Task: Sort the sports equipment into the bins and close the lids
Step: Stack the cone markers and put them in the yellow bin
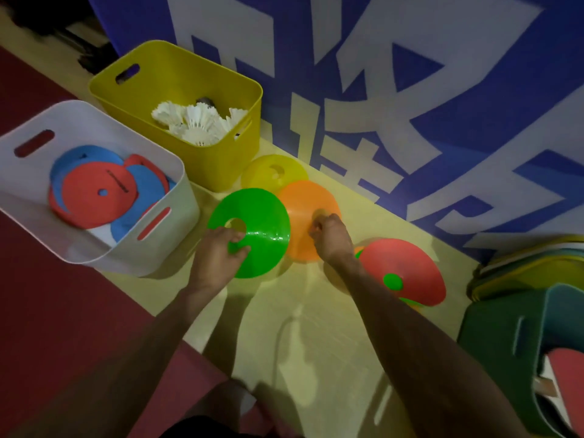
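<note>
Hands hold one cone each: left hand [218, 251] curls round the green plastic disc cone [264, 216] at its hole, right hand [331, 237] pinches the orange plastic disc cone [300, 202].

the left grip [218, 252] pinches the green cone [264, 213] at its hole; just at its 3 o'clock, the right grip [331, 238] pinches the orange cone [303, 200]. a white bin [126, 259] of discs [94, 191] sits at 9 o'clock, and a yellow bin [218, 165] of shuttlecocks [197, 123] at 11.
</note>
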A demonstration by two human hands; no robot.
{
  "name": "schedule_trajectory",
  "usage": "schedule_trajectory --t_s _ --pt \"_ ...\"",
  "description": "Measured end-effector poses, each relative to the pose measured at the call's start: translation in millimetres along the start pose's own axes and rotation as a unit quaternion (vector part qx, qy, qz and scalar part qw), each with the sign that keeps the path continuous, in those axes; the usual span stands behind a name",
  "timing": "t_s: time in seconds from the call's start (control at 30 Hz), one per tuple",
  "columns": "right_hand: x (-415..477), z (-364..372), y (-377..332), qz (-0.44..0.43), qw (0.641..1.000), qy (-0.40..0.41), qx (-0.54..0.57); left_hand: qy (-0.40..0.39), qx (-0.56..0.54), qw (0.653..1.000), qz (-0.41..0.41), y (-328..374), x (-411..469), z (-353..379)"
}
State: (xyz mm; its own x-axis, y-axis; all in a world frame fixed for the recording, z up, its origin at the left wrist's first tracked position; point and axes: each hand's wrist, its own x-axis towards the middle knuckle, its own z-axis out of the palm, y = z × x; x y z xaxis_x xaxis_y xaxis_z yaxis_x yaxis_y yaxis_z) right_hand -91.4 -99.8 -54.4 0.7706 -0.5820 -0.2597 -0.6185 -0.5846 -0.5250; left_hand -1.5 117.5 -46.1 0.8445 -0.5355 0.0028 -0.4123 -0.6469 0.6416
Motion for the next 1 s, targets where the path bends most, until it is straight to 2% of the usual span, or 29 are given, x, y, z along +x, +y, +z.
schedule_trajectory --t_s 0.1,0.27,0.4,0.53,0.63,0.77,1.0 --pt "-14 -26 -20 -0.035 0.999 0.025 0.031 0.015 -0.028 1.0 0.003 19 0 -13" --pt "-61 -85 -34 -0.08 0.991 0.085 0.064 0.088 -0.069 0.992 0.055 74 -25 -29" --pt "-113 -136 -20 -0.094 0.981 0.147 0.085 0.111 -0.08 0.983 0.122 125 -53 -36" --pt "-174 -184 18 -0.067 0.976 0.201 0.053 0.101 -0.104 0.975 0.169 183 -96 -31" --pt "-227 -213 55 -0.047 0.97 0.237 0.031 0.053 -0.115 0.965 0.231 228 -135 -20" --pt "-301 -235 110 0.004 0.962 0.273 0.018 -0.048 -0.125 0.951 0.279 282 -194 4" --pt "-421 -251 194 0.121 0.966 0.227 0.003 -0.197 -0.124 0.906 0.354 333 -273 48"
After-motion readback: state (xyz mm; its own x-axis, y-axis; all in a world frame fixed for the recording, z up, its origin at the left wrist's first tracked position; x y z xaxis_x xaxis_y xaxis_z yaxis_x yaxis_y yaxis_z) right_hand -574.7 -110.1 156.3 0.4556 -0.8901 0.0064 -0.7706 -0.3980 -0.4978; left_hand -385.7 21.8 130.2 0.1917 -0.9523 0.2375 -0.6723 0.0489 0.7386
